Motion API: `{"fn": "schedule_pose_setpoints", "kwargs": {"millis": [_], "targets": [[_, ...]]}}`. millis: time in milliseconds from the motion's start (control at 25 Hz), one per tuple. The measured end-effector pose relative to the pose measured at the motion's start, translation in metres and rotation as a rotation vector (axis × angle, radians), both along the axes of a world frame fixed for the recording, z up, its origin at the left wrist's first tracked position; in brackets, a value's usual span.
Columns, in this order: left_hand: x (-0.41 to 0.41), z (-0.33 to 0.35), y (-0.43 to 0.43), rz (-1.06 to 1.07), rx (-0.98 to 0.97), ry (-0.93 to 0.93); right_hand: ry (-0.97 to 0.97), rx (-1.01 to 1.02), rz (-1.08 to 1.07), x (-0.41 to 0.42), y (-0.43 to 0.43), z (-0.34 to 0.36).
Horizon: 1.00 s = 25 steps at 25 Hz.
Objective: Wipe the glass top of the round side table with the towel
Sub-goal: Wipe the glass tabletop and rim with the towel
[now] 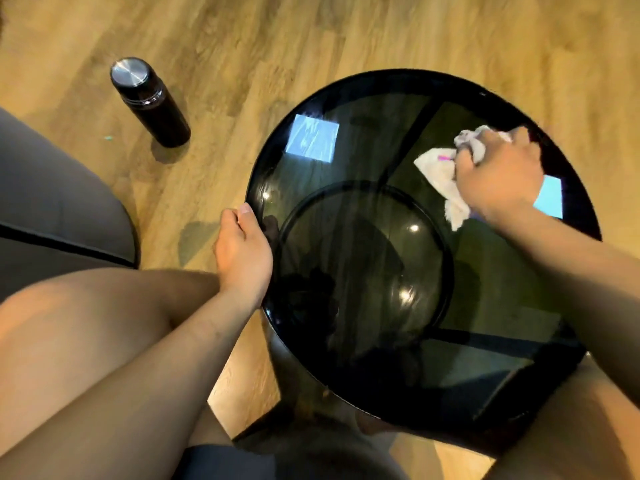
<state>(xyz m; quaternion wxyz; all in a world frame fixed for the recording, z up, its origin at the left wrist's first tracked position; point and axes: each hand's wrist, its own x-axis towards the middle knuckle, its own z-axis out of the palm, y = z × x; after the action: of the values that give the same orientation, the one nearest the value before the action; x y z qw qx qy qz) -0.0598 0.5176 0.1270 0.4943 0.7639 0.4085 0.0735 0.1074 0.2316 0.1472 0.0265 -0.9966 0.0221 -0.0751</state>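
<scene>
on the wood floor [311, 39] stood one bottle [149, 101] and one glass table [363, 150]; the right hand [498, 174] clenched one towel [440, 174], the left hand [242, 251] curled on the rim.

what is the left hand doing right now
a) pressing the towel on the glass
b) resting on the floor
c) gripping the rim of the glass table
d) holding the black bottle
c: the left hand curls around the near-left rim of the glass top, while the right hand holds the towel and the bottle stands alone on the floor.
</scene>
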Motion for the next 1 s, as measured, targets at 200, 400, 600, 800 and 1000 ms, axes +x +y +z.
{"fn": "schedule_pose_setpoints", "kwargs": {"millis": [200, 400, 600, 800, 1000], "targets": [[-0.004, 0.002, 0.0, -0.007, -0.012, 0.003, -0.012, 0.055, 0.194, -0.163, 0.028, 0.0], [-0.005, 0.0, 0.0, -0.005, -0.042, -0.017, 0.06, 0.015, 0.341, -0.269, 0.036, 0.001], [-0.005, -0.002, 0.0, -0.006, -0.088, -0.033, -0.006, -0.021, 0.091, -0.181, 0.005, 0.001], [-0.004, -0.012, 0.002, -0.009, -0.076, -0.014, -0.047, 0.068, -0.133, -0.04, -0.027, -0.004], [-0.002, -0.013, 0.003, -0.016, -0.038, -0.042, 0.058, 0.065, -0.091, 0.061, -0.042, -0.005]]}}
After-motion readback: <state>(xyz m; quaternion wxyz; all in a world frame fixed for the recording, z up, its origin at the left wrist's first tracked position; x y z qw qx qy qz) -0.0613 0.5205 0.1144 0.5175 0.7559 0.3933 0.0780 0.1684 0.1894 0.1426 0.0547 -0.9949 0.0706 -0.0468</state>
